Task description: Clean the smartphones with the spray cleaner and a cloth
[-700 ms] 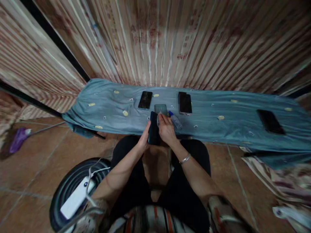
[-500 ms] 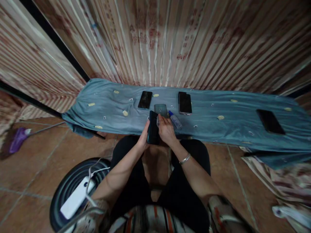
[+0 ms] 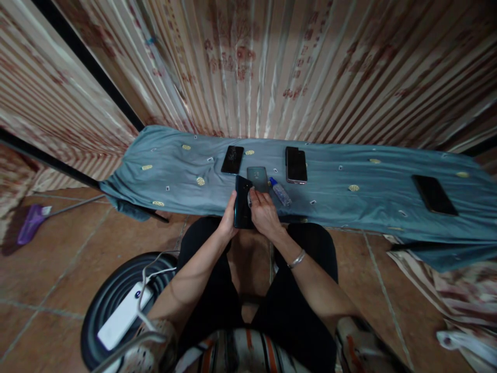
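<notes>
The dark phone point(image 3: 240, 210) was in your left hand point(image 3: 228, 221), held up above the near edge of the tabletop point(image 3: 182, 194), in front of your knees. It lay directly between your two hands: to the right of the left one, and to the left of and partly under the right one. Your left thumb ran along its left edge; the other left fingers were hidden, so you could not tell how they wrapped its underside.

Your right hand point(image 3: 267, 213) came in from the right, its fingers bunched close together over the upper right part of the phone's upward face. They pinched a small pale piece point(image 3: 249, 198), too little of it showing to name. Both hands were right at the phone, neither clearly nearer.

The phone's long axis ran away from your body, its far end pointing toward the curtain point(image 3: 240, 77) and its near end toward your lap. How steeply it tilted could not be judged.

Just beyond the far end lay a greenish phone-shaped slab point(image 3: 257, 176), flat on the cloth. A clear bottle with a blue cap point(image 3: 280, 192) lay on its side just beyond your right hand, cap pointing away from you and leftward.
</notes>
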Available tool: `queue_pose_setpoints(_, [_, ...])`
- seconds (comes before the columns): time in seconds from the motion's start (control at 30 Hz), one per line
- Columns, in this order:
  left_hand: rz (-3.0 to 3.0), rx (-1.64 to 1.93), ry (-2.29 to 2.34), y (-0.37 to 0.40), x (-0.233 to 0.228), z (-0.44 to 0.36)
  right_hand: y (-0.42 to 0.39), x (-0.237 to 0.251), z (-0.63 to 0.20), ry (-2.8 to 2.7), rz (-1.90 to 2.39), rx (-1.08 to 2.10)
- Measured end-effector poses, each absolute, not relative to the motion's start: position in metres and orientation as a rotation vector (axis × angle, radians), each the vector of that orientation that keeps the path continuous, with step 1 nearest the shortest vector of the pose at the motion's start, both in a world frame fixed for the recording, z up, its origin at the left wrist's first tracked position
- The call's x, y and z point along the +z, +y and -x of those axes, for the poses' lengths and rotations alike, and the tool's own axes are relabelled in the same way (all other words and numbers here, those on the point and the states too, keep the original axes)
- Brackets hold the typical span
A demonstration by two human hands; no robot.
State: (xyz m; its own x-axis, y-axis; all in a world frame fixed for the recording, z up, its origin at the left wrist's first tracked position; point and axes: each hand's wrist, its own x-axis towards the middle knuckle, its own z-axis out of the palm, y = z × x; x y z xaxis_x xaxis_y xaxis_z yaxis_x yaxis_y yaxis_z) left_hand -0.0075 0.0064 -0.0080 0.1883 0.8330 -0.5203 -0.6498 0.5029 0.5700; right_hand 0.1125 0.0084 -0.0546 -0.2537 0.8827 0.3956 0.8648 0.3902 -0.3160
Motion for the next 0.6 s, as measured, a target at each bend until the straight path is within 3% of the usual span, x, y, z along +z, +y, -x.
queue_pose_setpoints(0.6, [-0.256,1.116,0.930,0.014,-0.016,0.011,-0.013,-0.052,-0.112,-2.256,1.469,0.010])
